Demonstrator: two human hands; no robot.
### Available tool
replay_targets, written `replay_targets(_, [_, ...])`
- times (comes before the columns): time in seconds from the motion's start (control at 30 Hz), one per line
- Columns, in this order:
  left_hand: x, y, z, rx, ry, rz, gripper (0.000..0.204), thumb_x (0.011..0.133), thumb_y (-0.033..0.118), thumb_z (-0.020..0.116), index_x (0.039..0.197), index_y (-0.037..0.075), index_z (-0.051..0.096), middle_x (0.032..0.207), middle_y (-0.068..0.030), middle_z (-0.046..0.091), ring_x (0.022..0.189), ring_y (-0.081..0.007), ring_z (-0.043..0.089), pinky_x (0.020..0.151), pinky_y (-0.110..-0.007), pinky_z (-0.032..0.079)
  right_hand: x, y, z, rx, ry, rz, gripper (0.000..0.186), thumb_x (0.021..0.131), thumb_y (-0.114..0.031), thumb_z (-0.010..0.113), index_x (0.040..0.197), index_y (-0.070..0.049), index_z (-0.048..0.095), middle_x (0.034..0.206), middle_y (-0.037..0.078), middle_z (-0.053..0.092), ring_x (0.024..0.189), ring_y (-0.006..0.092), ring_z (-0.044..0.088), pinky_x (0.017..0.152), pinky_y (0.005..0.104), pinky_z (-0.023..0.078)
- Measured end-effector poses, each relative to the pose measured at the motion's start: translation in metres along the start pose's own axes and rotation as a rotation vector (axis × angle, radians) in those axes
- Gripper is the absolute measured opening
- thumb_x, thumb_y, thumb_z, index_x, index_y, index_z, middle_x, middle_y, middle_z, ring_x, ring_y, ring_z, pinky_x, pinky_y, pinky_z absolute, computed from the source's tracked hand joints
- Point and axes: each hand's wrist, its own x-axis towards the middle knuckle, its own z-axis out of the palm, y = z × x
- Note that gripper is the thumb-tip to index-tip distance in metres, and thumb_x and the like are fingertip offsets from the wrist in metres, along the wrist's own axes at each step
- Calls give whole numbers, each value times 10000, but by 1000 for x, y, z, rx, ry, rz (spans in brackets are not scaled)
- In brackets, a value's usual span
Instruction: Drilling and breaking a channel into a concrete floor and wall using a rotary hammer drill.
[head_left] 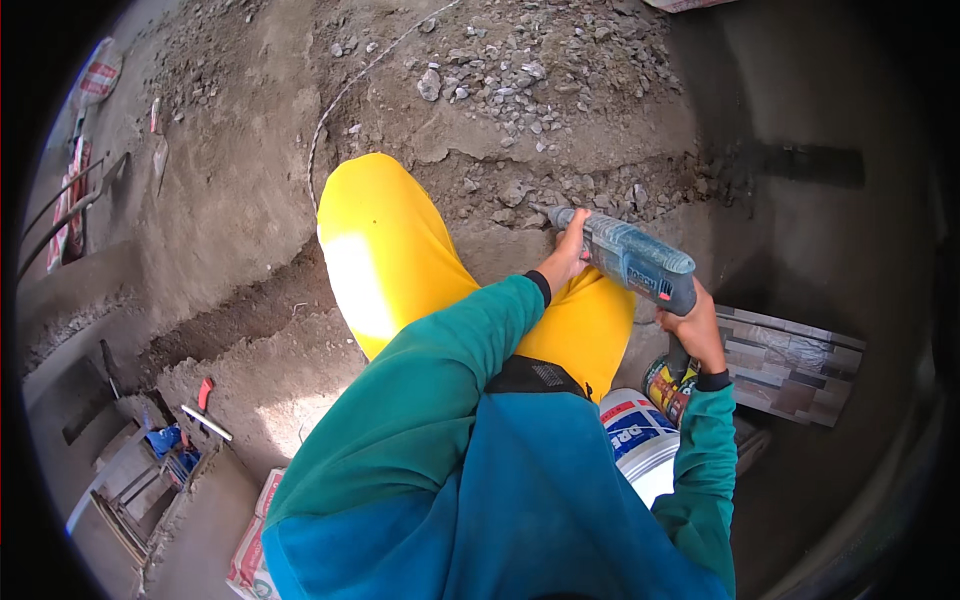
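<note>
Head view: right of centre, left hand (568,252) wrapped round front of blue-grey, long-bodied power drill (632,256); right hand (698,328) gripping its rear. Broken grey stones (520,82), upper centre.

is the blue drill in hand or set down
In hand: the left hand grips the blue drill near its front, the right hand its rear.

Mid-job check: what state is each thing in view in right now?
Rotary hammer: held in both hands; running or not, cannot tell.
Left hand: gripping the tool's front.
Right hand: gripping its rear handle.
Rubble: broken, lying loose.
Cord: lying curved on the ground.
Bucket: partly hidden; open or lidded, cannot tell.
</note>
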Motion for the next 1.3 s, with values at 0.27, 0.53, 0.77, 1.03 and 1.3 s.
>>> replay_targets(0.27, [-53,-22,48,-113,206,11,510,793,456,578,1100,51,534,1031,-135,624,923,-284,631,823,-462,529,-42,-19,-22,-230,168,-283,636,680,12,631,1301,23,491,1148,177,635,1078,217,605,952,313,424])
replay_targets(0.53, [-105,5,72,-208,75,127,548,821,575,435,1056,107,593,1017,-69,633,959,-236,591,899,-427,460,-17,-131,-33,-494,-19,-337,587,635,6,603,1216,18,529,946,286,624,948,447,590,817,361,491])
replay_targets(0.77, [-71,9,12,-218,39,230,594,821,610,426,1096,110,591,1036,-54,648,979,-234,611,891,-393,485,8,-110,2,-644,-24,-424,567,638,-19,636,1200,-50,567,913,272,634,902,443,598,779,457,495])
replay_targets(1.03, [-65,-41,-19,-86,138,72,530,795,479,577,1113,57,550,1044,-115,648,993,-265,631,903,-438,496,-69,16,36,-359,242,-203,542,686,-60,709,1203,0,554,999,267,652,984,418,635,841,398,509])
replay_targets(1.3, [-107,-32,52,-67,100,-28,598,806,575,481,1149,90,542,1128,-114,619,1041,-281,599,937,-471,453,-86,-59,-18,-323,217,-238,597,675,2,689,1246,39,518,1021,226,672,993,287,668,884,339,479])
